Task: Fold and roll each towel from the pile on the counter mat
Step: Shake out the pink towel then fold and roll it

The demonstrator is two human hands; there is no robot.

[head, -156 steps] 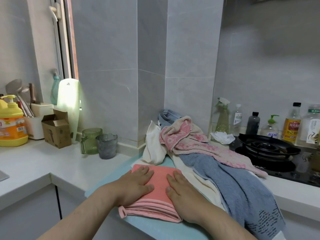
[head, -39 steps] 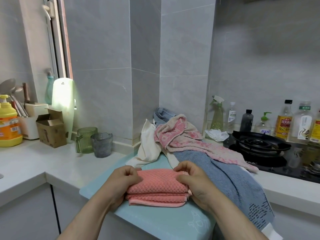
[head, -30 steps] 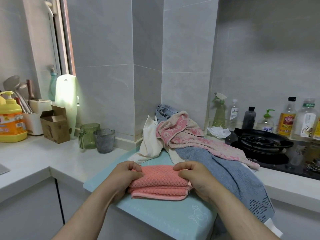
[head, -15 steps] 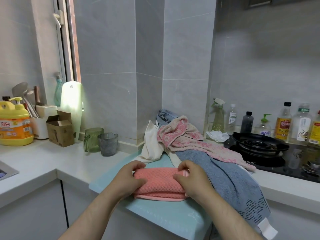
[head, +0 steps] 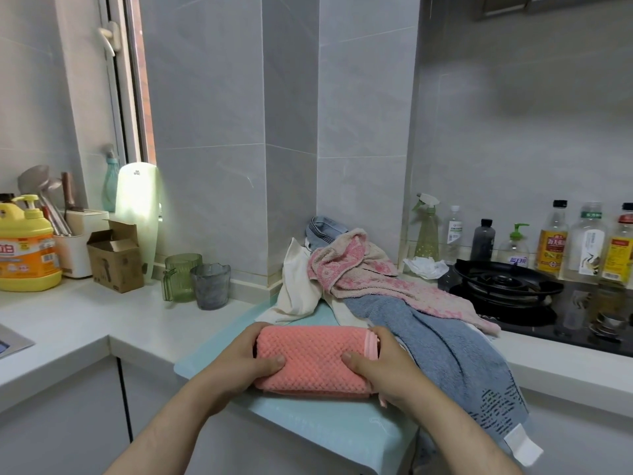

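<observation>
Far left on the white counter there's a glossy yellow pump bottle (head: 25, 248), then an open cardboard box (head: 114, 260), and a ribbed green cup (head: 181, 277) just beside a smoky grey cup (head: 209, 286).

Now the action. The left hand (head: 239, 361) wraps the left end of the coral towel (head: 311, 361), with the thumb pressed on the near face and the fingers curled over the far side. The towel lies crosswise as a short, fat roll on the pale teal mat (head: 325, 426), at the counter's front corner. It's plush and waffle-knit, with a smooth pink hem band at its right end. The right hand (head: 387, 368) clasps that end the same way, thumb in front and fingers over the top.

My read is that it's light, soft and springy. Nothing here can break, but the roll looks likely to unwind. Best to hold it at both ends, squeeze evenly and keep the loose edge tucked underneath. The mat looks smooth, so the bundle may slide.

Right of the hands sits the pile. There's a cream cloth (head: 298, 286), and a pink-patterned terry towel (head: 370, 279) draped over a thick blue towel (head: 445, 341) that hangs off the counter edge, white tag dangling. These probably handle heavier and floppier.

Beyond them are a black gas burner (head: 503, 281) and a row of bottles (head: 551, 238) against the tiles.
</observation>
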